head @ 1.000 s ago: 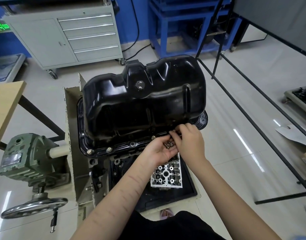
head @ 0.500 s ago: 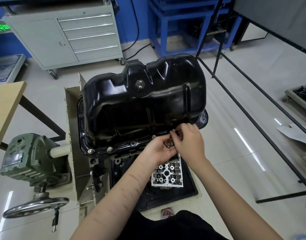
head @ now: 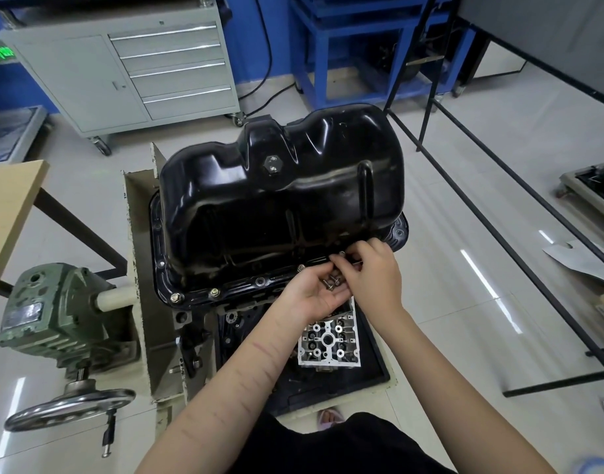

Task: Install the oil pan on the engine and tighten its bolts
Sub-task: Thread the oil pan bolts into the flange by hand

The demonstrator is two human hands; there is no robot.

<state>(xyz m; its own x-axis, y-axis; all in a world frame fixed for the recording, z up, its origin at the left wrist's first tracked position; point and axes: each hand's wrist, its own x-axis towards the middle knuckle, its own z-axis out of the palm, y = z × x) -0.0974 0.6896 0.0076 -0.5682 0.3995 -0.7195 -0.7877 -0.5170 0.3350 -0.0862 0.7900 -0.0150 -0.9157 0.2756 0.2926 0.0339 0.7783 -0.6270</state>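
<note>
The black oil pan sits upside down on the engine, which hangs on a stand. Bolts stand in the pan's near flange at the left. My left hand is cupped palm-up just below the flange and holds several loose bolts. My right hand reaches over it, fingertips pinching a bolt at the flange edge above the left palm. The bolt itself is mostly hidden by the fingers.
A green gearbox with a handwheel is at the left of the stand. A wooden table edge is far left, a grey drawer cabinet behind, and a black metal frame at the right.
My right hand's fingers have shifted slightly left along the flange, over the bolts in my left palm. The pan has not moved.
</note>
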